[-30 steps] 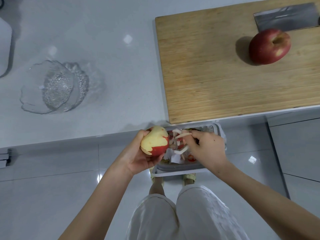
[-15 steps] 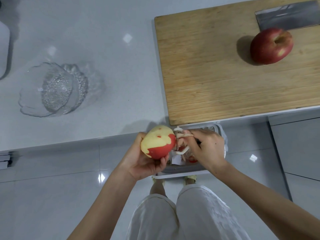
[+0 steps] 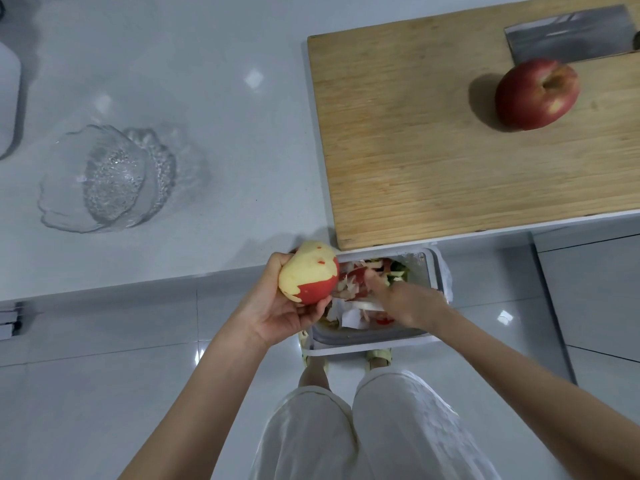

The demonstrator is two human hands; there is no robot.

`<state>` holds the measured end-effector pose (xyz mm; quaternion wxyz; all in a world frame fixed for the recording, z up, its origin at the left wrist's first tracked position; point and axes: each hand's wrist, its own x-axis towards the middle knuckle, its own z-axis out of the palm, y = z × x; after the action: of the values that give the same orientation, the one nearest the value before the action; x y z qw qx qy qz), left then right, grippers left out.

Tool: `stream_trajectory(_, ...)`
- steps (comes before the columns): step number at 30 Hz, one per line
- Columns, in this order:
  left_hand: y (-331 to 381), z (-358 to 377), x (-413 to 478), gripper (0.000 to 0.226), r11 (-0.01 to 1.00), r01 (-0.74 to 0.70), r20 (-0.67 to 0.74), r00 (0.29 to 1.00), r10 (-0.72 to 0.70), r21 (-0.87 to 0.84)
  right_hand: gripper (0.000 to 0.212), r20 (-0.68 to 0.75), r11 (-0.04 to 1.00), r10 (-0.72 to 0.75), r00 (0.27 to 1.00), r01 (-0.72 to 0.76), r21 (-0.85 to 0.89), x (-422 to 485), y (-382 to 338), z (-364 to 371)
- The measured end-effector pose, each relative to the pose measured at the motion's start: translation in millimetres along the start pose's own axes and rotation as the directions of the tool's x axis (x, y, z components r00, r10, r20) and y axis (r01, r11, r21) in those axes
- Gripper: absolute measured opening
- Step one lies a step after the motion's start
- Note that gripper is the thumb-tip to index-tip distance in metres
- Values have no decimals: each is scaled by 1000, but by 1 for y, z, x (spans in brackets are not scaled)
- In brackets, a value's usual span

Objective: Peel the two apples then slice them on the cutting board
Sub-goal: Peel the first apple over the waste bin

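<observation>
Your left hand (image 3: 284,311) grips the half-peeled apple (image 3: 308,271) beside the bin (image 3: 433,271) (scraps inside) — your right hand (image 3: 408,301) blurs above it, fingers unreadable. Whole apple (image 3: 536,93) on the board (image 3: 398,150); knife (image 3: 568,32) handle cut off.

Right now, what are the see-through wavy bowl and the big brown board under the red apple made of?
The see-through wavy bowl looks like glass, perhaps clear plastic: transparent, bumpy, glinting. The big brown board looks like bamboo or wood, matte: fine straight grain lines run along it.

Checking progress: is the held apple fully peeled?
Partly: the apple in the left hand shows pale flesh above, red skin below.
</observation>
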<state>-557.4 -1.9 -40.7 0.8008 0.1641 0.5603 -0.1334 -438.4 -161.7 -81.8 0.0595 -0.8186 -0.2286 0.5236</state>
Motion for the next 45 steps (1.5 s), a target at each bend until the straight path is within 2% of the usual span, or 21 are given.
stream_trajectory(1, 0, -1, 0, 46, 1000, -1, -12, 1000, 1, 7, 80, -88, 985, 15, 996, -30, -169, 1, 2, 2)
stream_trajectory(2, -1, -2, -1, 46, 1000, -4, -22, 1000, 4, 18, 74, -142, 975, 15, 990, -45, -215, 3, 4, 3)
stream_trajectory(4, -2, -4, -1, 45, 999, -12, -38, 999, 14, 40, 63, -170, 986, -17, 985, -12, -165, 5, 7, 5)
stream_trajectory(5, -2, -4, -1, 45, 999, -14, -48, 999, 16, 50, 58, -217, 980, -48, 975, 4, -197, 4, 8, 6)
stream_trajectory(7, -4, -5, -2, 44, 998, -17, -66, 998, 21, 62, 46, -377, 975, -131, 917, 50, -215, -2, 8, 4)
stream_trajectory(10, -6, -8, -2, 44, 998, -21, -72, 997, 25, 62, 46, -500, 979, -183, 847, 203, -14, -12, 5, 2)
stream_trajectory(12, -7, -10, -1, 43, 997, -25, -64, 997, 29, 71, 41, -621, 937, -280, 732, 349, -12, -17, -1, 2)
stream_trajectory(15, -10, -9, 0, 41, 995, -31, -36, 999, 34, 96, 34, -741, 843, -475, 474, 487, -229, -20, -17, 6)
stream_trajectory(16, -11, -8, 1, 38, 993, -34, -27, 999, 38, 114, 35, -740, 810, -530, 414, 507, -297, -19, -22, 8)
stream_trajectory(18, -13, -8, 1, 35, 990, -38, -18, 999, 41, 137, 35, -731, 771, -585, 352, 520, -367, -16, -28, 8)
stream_trajectory(20, -14, -9, 1, 34, 989, -37, -18, 999, 40, 145, 35, -726, 763, -598, 340, 521, -384, -14, -26, 6)
stream_trajectory(24, -20, -11, 0, 37, 988, -14, -18, 1000, 17, 156, 33, -711, 764, -589, 383, 551, -336, -12, -15, 11)
stream_trajectory(28, -29, -11, -2, 46, 995, 96, 43, 994, -98, 37, 32, -718, 783, -549, 429, 563, -263, -7, -1, 14)
stream_trajectory(32, -26, -16, -7, 51, 995, 92, 86, 992, -90, -23, 28, -719, 832, -509, 473, 485, -271, -4, 14, 11)
stream_trajectory(37, -18, -15, -9, 54, 997, 65, 132, 990, -59, -45, 21, -747, 869, -407, 526, 476, -138, -16, 11, 11)
stream_trajectory(42, -23, -13, -7, 50, 994, 91, 155, 985, -82, -55, 27, -752, 782, -500, 430, 598, -178, -27, -20, 1)
stream_trajectory(45, -23, -12, -6, 52, 990, 113, 173, 980, -98, -81, 29, -747, 763, -541, 386, 600, -242, -26, -23, -1)
